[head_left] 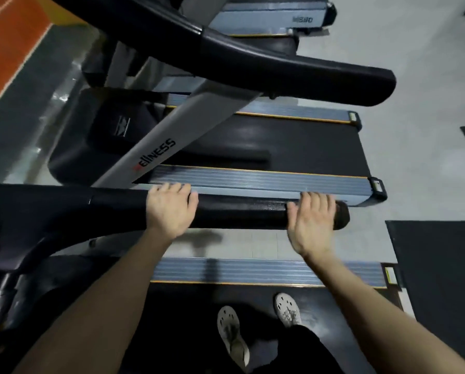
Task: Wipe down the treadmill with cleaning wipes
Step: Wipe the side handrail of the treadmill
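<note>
Closest in, two white shoes [232,336] stand on the black belt of the treadmill [188,300], the right foot a little ahead of the left. Just beyond them runs the ribbed grey side rail [253,271] with its yellow edging. Both bare forearms reach forward over it to the black handrail [239,215], which crosses the view from the left. The left hand [172,209] lies on top of the handrail partway along, fingers curled over its far side in a grip. The right hand [311,220] holds the handrail near its rounded end, fingers bent over the top and thumb spread along the near side. Whether anything lies under either palm cannot be told. Past a strip of pale floor [253,244] sits a neighbouring treadmill [293,149] with a grey upright [172,136] lettered in black, its own black handrail [293,74] above. Farthest left is an orange floor strip [10,49].
</note>
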Demonstrator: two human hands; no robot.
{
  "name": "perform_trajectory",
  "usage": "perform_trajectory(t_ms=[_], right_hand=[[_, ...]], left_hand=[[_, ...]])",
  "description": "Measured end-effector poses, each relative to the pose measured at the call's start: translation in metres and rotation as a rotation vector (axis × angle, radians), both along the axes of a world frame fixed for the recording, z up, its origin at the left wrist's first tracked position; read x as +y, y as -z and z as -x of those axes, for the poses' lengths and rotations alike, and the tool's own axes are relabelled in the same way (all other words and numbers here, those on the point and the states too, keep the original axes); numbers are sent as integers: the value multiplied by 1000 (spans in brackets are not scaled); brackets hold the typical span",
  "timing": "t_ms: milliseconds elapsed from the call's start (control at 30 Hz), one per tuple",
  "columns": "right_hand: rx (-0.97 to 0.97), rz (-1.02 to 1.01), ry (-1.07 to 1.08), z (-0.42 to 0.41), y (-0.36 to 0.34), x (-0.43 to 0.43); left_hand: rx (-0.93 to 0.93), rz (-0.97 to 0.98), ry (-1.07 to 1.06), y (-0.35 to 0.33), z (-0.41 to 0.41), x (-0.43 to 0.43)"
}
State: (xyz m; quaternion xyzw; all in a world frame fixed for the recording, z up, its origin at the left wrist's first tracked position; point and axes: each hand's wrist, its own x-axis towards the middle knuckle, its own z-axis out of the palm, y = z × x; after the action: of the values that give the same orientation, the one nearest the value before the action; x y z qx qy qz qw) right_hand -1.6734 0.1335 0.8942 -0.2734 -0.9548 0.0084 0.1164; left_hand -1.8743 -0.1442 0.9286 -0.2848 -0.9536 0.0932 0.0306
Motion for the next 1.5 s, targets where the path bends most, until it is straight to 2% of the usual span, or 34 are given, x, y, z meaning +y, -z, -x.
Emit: perform_trajectory(t_ms=[67,133,233,333,400,467,533,667,767,833,933,1033,1067,1167,1267,1400,1500], right_hand=[[60,47,-92,39,1,-61],[27,101,-250,77,-2,-115],[9,110,-418,81,-7,-113],[91,22,-270,24,-1,-29],[78,-4,-99,-19,-1,26],[129,5,62,-24,-2,32],[213,21,153,13,-2,-18],[141,211,-194,91,-22,-142],[89,119,-410,71,-14,-111],[123,46,-331,32,-5,-47],[144,25,-80,-19,-3,23],[232,49,139,13,-6,-14],[244,78,82,33,-9,-43],[166,182,-267,75,-19,-103],[167,127,-426,57,-6,-58],[177,61,-182,-25,7,53],[240,109,119,-32,6,58]], left_hand=[[9,-6,21,3,3,-1],[3,-25,56,4,5,-3],[20,-56,192,1,13,-12],[-88,14,295,-7,34,-14],[-58,0,309,-4,37,-12],[-8,0,296,-3,33,-7],[-20,22,312,2,33,-8],[35,38,370,0,37,-15],[77,39,364,3,35,-18],[81,-11,307,2,34,-15],[99,-70,294,6,30,-11],[135,-53,327,10,32,-16],[187,-27,364,12,33,-19],[393,34,473,15,36,-25],[389,21,438,22,39,-28],[341,18,360,30,43,-30],[277,-56,298,19,34,-16]])
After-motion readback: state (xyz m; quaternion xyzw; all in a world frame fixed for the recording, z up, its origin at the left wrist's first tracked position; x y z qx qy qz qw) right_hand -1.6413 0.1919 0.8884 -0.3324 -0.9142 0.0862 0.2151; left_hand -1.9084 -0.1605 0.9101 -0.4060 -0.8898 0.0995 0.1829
